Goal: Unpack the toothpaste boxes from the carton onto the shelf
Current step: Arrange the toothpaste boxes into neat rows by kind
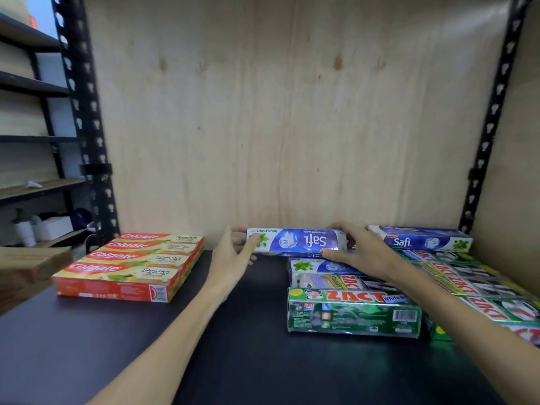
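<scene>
A blue and white Safi toothpaste box (295, 241) lies crosswise at the back of the dark shelf (239, 340), its label upside down. My left hand (233, 252) grips its left end and my right hand (356, 252) grips its right end. The box rests on or just above another Safi box (312, 266). A third Safi box (420, 239) lies to the right at the back. Green Zact boxes (353, 309) sit in front, with more Zact boxes (473, 282) stacked on the right. The carton is mostly out of view.
Several red Colgate boxes (125, 267) lie side by side at the shelf's left. A brown cardboard edge (26, 267) pokes in at the far left. Black slotted uprights (84, 118) flank a plywood back wall (292, 112). Another rack (32, 141) stands at left.
</scene>
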`<move>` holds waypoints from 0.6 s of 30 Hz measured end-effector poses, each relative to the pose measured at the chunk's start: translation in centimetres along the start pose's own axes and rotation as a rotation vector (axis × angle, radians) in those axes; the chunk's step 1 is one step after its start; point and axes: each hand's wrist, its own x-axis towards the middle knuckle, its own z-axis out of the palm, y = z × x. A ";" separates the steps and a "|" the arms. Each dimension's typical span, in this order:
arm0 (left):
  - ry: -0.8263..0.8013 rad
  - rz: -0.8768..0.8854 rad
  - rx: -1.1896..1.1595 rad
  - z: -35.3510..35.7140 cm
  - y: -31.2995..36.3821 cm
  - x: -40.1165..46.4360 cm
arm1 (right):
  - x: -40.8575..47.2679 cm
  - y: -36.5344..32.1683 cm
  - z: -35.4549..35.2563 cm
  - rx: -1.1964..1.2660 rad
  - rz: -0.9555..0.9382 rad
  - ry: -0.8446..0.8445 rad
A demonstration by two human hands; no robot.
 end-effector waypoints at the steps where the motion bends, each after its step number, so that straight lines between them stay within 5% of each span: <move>1: 0.011 0.014 0.000 0.1 0.2 -0.1 | -0.3 -0.1 -0.2 0.023 0.004 -0.007; 18: 0.197 0.068 0.163 -5.5 7.5 -12.2 | -10.6 -7.7 -3.5 -0.159 -0.143 0.024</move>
